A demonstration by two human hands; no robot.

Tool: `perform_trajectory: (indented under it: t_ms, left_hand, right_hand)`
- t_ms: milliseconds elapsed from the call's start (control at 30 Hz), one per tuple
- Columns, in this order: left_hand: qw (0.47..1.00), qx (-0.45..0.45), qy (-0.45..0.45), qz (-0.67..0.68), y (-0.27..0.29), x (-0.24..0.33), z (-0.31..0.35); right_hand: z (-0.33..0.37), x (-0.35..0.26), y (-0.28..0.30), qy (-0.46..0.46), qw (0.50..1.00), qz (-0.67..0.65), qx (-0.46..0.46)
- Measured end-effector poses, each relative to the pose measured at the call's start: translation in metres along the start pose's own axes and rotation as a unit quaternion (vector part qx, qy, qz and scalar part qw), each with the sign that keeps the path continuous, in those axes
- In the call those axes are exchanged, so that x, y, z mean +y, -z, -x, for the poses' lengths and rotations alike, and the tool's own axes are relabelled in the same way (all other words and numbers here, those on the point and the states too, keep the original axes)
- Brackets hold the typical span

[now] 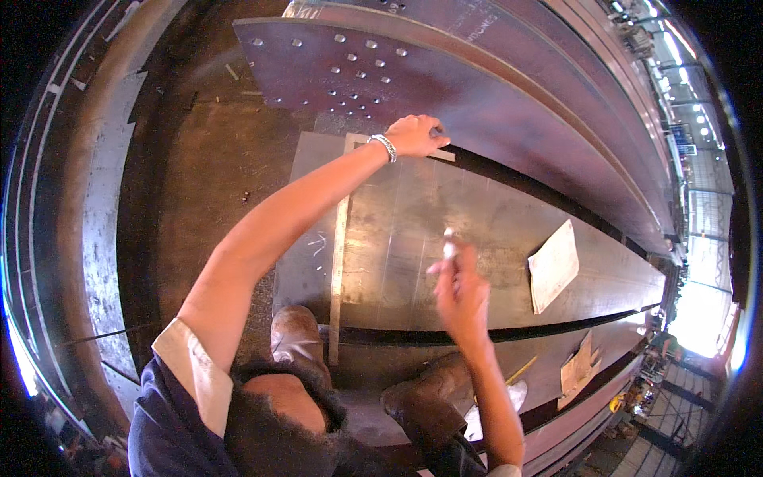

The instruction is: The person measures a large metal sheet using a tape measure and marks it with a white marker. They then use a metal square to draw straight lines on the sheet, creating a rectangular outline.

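A wide steel plate [397,270] lies flat in front of me, with faint lines and white chalk-like marks near its left end. An L-shaped metal square [339,262] rests across it, its long leg running toward me and its short leg along the far edge. My left hand [417,135], a chain bracelet at its wrist, is closed at the short leg by that edge; its fingertips are partly hidden. Over the middle of the plate, my right hand [462,298] is closed around a short white stick, likely chalk [451,242], blurred by motion.
Beyond the far edge stands a large steel plate [477,103] with several punched holes. A sheet of paper [554,266] lies on the right part of my plate. Brown cardboard [580,368] sits nearer, at right. My boots [298,342] are close to the near edge.
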State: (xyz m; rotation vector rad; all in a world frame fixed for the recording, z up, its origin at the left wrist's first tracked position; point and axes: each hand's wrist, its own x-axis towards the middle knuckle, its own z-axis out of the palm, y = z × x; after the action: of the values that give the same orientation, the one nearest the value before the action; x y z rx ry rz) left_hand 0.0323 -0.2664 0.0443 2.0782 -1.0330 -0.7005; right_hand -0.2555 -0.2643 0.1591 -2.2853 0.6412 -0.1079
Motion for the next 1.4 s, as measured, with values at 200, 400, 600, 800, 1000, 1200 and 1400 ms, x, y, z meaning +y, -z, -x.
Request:
perform_trajectory:
  t_ms: [200,400,600,800,1000,1200,1400]
  left_hand:
    - [0.902,-0.220,-0.107,0.356,0.075,0.098,0.065]
    - [0.847,-0.183,-0.182,0.465,0.117,0.163,0.132]
    - [0.894,-0.002,-0.134,0.428,0.120,0.115,0.167]
    - [0.907,0.217,0.123,0.340,0.178,0.070,0.271]
    - [0.829,0.410,0.282,0.257,0.165,0.071,0.403]
    - [0.733,0.405,0.491,0.239,0.138,0.100,0.546]
    - [0.758,0.237,0.545,0.269,0.065,0.102,0.549]
  right_hand:
    - [-0.051,-0.086,0.079,0.104,0.988,0.049,0.101]
    - [-0.061,-0.124,0.129,0.115,0.989,-0.016,0.087]
    - [-0.092,-0.121,0.058,0.188,0.972,-0.140,-0.014]
    - [-0.178,-0.044,-0.018,0.261,0.960,0.015,-0.099]
    - [-0.274,0.114,-0.053,0.304,0.938,0.124,-0.111]
    - [-0.299,0.127,-0.080,0.249,0.929,0.101,-0.254]
    - [-0.296,0.127,-0.089,0.227,0.923,0.060,-0.304]
